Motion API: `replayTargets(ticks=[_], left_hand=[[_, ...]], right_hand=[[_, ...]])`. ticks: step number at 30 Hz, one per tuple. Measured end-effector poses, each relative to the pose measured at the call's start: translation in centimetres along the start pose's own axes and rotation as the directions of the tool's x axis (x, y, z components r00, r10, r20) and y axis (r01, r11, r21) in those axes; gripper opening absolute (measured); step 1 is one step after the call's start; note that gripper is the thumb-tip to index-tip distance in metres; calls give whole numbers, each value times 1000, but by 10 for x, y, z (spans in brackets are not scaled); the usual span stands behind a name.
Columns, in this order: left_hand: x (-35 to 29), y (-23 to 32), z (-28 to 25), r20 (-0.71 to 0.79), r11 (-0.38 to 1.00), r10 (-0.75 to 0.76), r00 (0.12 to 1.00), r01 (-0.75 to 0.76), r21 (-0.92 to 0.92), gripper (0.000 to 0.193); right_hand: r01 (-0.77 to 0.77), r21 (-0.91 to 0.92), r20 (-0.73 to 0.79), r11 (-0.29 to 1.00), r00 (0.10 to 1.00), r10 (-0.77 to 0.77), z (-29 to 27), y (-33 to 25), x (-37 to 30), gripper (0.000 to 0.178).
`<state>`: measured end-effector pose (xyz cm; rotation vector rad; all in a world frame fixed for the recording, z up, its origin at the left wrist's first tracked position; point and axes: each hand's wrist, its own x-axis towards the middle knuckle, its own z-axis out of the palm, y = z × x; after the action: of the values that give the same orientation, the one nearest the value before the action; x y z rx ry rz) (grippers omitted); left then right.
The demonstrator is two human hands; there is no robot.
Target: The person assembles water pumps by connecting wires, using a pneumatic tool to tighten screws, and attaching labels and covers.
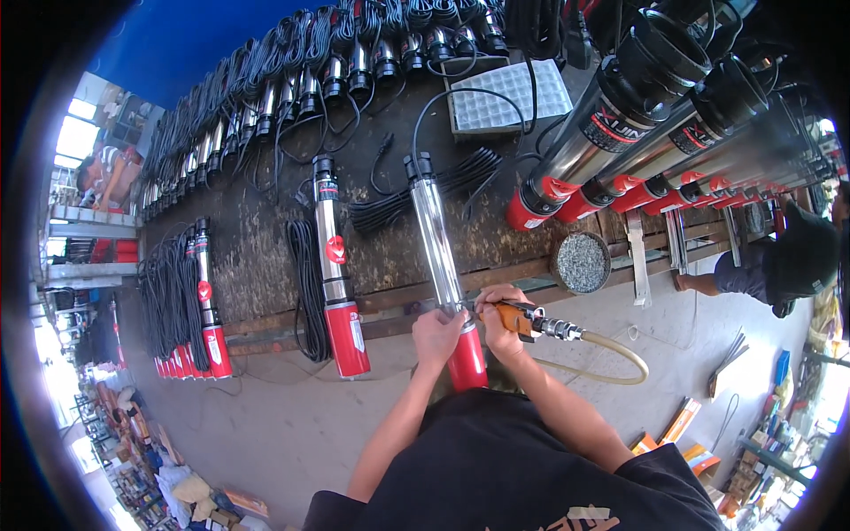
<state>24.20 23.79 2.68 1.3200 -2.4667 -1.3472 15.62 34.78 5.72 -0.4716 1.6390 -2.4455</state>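
A slim submersible pump (433, 234) with a silver barrel and a red lower end lies in front of me, its red end pointing at my body. My left hand (437, 337) is closed round it where the silver meets the red, thumb and fingertips on the joint. In my right hand (501, 326) is an orange air screwdriver (521, 320), held across the pump from its right side. The tool's tip is hidden by my fingers. A pale air hose (633, 360) loops away from its metal coupling. Beyond the pump lies a bundled black cable (434, 188).
Another pump (334, 257) with coiled cable lies left, several more farther left. Large pumps (584, 146) crowd the right. A round tin (582, 263) of small metal parts sits at the bench edge. Behind stands a white gridded tray (511, 97). A person (770, 265) is at far right.
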Motion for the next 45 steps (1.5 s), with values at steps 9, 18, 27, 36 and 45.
replayTargets(ticks=[9, 18, 27, 36, 45], left_hand=[[-1, 0, 7, -35, 998, -22, 999, 24, 54, 42], [0, -9, 13, -34, 998, -61, 998, 61, -10, 45], [-16, -26, -7, -133, 935, -227, 965, 178, -307, 36], [-3, 0, 1, -323, 942, -89, 942, 185, 281, 99], [9, -7, -50, -108, 991, -120, 987, 126, 48, 75]], right_hand=[[-10, 58, -15, 998, 1000, 11, -4, 21, -1, 21], [-95, -19, -156, 995, 984, 91, -12, -25, 9, 26], [-350, 752, -379, 559, 463, 801, -67, 11, -3, 66], [-625, 491, -264, 607, 557, 788, -2, 40, 53, 43], [791, -482, 659, -377, 611, 438, 74, 104, 230, 55]])
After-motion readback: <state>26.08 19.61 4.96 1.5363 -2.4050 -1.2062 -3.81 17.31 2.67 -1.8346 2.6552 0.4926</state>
